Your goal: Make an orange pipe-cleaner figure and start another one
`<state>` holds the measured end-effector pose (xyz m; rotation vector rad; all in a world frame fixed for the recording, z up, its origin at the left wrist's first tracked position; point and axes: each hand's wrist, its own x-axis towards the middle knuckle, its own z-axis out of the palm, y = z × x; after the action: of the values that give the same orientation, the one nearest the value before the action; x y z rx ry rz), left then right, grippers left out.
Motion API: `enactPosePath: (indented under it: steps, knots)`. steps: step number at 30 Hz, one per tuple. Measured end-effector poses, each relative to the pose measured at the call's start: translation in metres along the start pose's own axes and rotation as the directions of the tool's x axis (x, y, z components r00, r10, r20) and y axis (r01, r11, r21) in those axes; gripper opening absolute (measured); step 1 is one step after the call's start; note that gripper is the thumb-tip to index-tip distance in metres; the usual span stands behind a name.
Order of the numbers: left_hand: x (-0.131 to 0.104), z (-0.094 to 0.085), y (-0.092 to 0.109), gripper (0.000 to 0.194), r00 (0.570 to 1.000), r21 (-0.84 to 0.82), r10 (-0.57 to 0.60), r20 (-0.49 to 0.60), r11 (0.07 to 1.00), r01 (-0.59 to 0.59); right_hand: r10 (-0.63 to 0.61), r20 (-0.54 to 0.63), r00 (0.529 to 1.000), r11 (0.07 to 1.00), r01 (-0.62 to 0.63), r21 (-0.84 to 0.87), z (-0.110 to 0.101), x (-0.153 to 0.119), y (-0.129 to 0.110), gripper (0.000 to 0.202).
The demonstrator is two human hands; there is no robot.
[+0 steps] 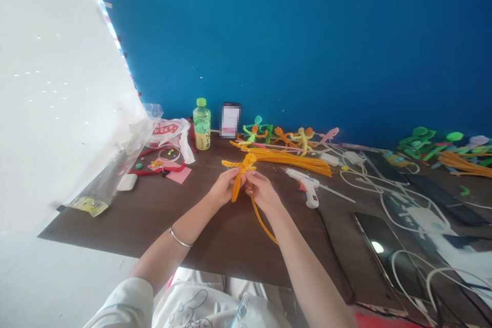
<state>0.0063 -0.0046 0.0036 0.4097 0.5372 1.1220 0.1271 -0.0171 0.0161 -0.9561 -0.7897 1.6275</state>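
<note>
An orange pipe-cleaner figure [248,162] is held upright over the middle of the dark table, with a rounded top, an arm out to the left and a folded loop hanging down. My left hand [224,186] pinches it from the left side. On its right, the fingers of my right hand [263,190] are closed on its lower part. A long orange strand [263,223] hangs from near my right hand and curves down behind my right forearm. Behind the figure lies a bundle of orange pipe cleaners [294,160].
A glue gun [306,184] lies right of my hands. Behind are a green-capped bottle [202,125], an upright phone [230,120] and colourful pipe-cleaner figures [303,139]. Red-handled pliers [169,169] and plastic bags are left; cables and a dark tablet [388,251] lie right.
</note>
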Motion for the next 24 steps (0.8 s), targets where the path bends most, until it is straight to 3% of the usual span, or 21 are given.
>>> enactPosePath:
  steps: [5, 10, 19, 24]
  knots:
    - [-0.002, 0.001, 0.0, 0.002, 0.998, -0.046, -0.063, -0.016, 0.997, 0.063, -0.032, -0.01, 0.999, 0.999, 0.032, -0.036, 0.001, 0.0, 0.004, 0.024]
    - [-0.002, 0.001, 0.0, 0.005, 0.998, 0.004, -0.034, -0.052, 0.999, 0.034, -0.1, -0.018, 0.995, 0.994, 0.099, -0.049, 0.001, 0.003, 0.014, 0.021]
    - [0.0, -0.001, -0.006, 0.026, 0.978, 0.196, 0.166, -0.127, 0.971, -0.139, -0.202, -0.107, 0.973, 0.978, 0.195, -0.072, 0.0, 0.007, 0.019, 0.021]
    - [-0.003, -0.001, -0.01, 0.025, 0.917, 0.45, 0.399, 0.003, 0.819, -0.358, -0.301, -0.183, 0.936, 0.951, 0.282, -0.123, 0.002, 0.006, 0.019, 0.022]
